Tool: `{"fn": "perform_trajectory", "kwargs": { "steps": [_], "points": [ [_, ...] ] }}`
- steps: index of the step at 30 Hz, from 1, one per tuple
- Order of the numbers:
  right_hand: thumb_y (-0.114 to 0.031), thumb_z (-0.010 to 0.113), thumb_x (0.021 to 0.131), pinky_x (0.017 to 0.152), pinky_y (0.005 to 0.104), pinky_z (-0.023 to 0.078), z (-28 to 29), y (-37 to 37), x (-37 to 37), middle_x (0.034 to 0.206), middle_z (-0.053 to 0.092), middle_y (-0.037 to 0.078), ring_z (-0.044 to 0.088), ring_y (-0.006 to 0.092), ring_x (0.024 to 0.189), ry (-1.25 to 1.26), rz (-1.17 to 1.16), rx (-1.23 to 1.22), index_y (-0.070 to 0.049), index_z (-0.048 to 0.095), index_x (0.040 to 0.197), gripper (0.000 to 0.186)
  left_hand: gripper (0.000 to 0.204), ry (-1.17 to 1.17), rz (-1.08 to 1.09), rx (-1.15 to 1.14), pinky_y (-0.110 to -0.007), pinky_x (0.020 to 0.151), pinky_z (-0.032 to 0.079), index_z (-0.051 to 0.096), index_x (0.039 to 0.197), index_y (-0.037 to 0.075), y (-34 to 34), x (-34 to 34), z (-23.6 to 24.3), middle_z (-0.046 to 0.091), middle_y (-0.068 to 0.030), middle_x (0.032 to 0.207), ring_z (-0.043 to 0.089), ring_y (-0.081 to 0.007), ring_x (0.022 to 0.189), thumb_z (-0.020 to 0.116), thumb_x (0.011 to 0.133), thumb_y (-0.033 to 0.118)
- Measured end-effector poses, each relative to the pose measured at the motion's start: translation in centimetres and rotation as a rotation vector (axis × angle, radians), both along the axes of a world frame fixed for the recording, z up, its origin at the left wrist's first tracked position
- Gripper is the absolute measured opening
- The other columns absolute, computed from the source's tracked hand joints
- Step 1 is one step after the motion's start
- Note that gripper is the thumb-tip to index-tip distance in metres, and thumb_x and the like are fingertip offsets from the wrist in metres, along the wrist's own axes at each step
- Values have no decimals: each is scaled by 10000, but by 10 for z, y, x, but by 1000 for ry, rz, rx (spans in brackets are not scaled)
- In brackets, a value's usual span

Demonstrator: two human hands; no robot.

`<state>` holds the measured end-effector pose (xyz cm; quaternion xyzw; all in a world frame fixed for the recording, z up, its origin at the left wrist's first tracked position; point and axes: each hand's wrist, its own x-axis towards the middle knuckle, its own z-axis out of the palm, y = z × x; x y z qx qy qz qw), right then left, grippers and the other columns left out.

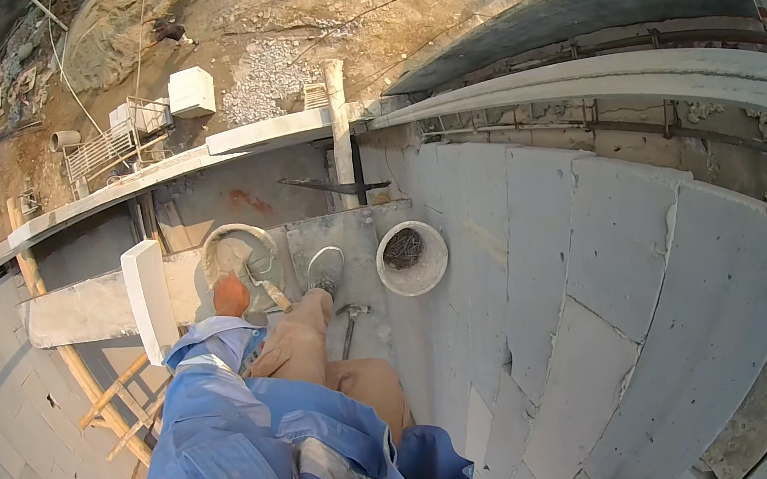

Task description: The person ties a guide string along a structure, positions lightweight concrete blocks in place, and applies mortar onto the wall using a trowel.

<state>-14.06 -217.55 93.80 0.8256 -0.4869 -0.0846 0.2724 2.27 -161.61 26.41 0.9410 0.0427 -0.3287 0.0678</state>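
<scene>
My left hand [231, 295], in an orange glove below a blue sleeve, is at the near left rim of a bucket [269, 243] holding grey wet mortar. Its fingers are hidden, so its grip does not show. A tool with a pale handle [273, 295] leans in the bucket, just right of the glove. Left of the bucket a white block [148, 299] stands upright on the plank. My right hand cannot be made out; a tiny reddish bit at the bottom edge is too small to name.
A hammer [352, 321] lies by my shoe [325, 267]. Right of it stands a pale bucket [431, 273] with dark pieces inside. A grey block wall [546, 243] rises on the right. Beyond the ledge [284, 132], the ground lies far below. Wooden poles [88, 380] stand at left.
</scene>
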Motion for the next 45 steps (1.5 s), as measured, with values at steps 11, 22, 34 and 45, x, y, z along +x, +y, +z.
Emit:
{"fn": "perform_trajectory", "kwargs": {
  "steps": [11,22,34,45],
  "points": [
    [-526,680,867,1090,421,400,19,-3,26,1395,542,213,554,344,1257,64,-323,128,16,362,1482,879,233,144,391,-92,-520,746,549,686,859,-1,-35,-51,38,695,-264,867,681,-446,851,602,793,206],
    [-505,677,887,1004,428,463,-60,35,202,1371,531,218,568,329,1203,295,-224,718,-15,456,1413,753,443,275,539,-134,-465,862,523,727,980,71,-3,-3,75,710,-190,1007,671,-349,1007,593,886,482],
    [-482,674,908,909,435,533,-129,51,268,1345,518,224,584,312,1143,504,-337,1289,-48,559,1337,621,665,216,728,-158,-477,908,503,678,1101,0,77,-33,110,681,-227,1093,638,-386,1067,593,871,618],
    [-429,682,912,753,346,559,-250,11,253,985,698,128,697,241,902,643,25,1234,43,567,1255,595,769,85,1143,-28,-497,935,479,629,1149,-75,114,-100,30,634,-317,1140,609,-445,1104,491,912,643]
  ]
}}
